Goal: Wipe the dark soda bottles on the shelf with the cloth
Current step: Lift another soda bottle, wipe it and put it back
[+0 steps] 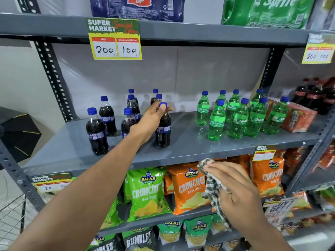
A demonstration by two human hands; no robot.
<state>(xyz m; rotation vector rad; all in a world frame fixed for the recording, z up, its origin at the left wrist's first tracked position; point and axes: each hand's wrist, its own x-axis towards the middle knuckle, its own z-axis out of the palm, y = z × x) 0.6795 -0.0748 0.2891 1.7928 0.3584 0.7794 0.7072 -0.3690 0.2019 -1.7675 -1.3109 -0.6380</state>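
Observation:
Several dark soda bottles with blue caps stand on the left of the grey shelf (181,147). My left hand (151,118) is closed around the neck and cap of one dark soda bottle (163,132), which stands upright near the shelf's front. Other dark bottles (97,133) stand to its left and behind it. My right hand (233,185) is lower, in front of the snack shelf, and grips a checked cloth (213,187) that hangs down from the fingers.
Green Sprite bottles (237,118) fill the right half of the same shelf, beside an orange pack (297,116). Red-capped cola bottles (315,95) stand far right. Snack bags (148,191) fill the shelves below. A price card (115,39) hangs from the upper shelf.

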